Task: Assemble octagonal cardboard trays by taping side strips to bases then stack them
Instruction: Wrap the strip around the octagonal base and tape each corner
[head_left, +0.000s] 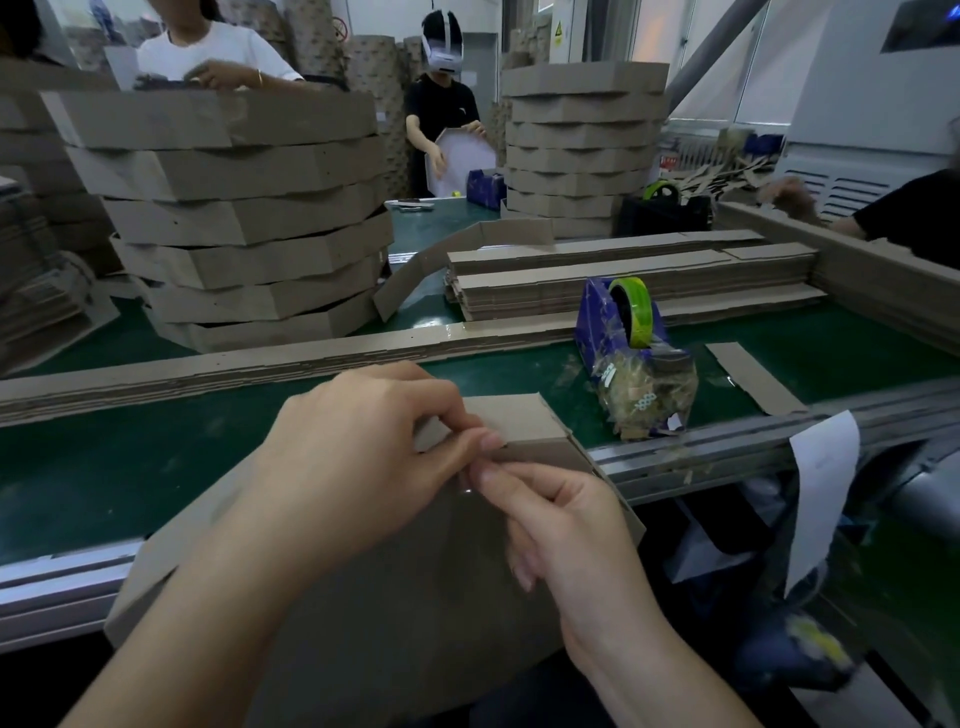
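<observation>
Matte brown tray (395, 582), both hands (363, 457) pinching rim

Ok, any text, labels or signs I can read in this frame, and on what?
None reads clearly.
Tape dispenser: white printed marks low on its side, too blurred.
Red round sign and yellow sign, far behind: too small.
White hanging sheet: faint mark, unreadable.

The single head-worn camera looks forward and down, close over the hands (358, 447) at the green table (104, 483).
</observation>
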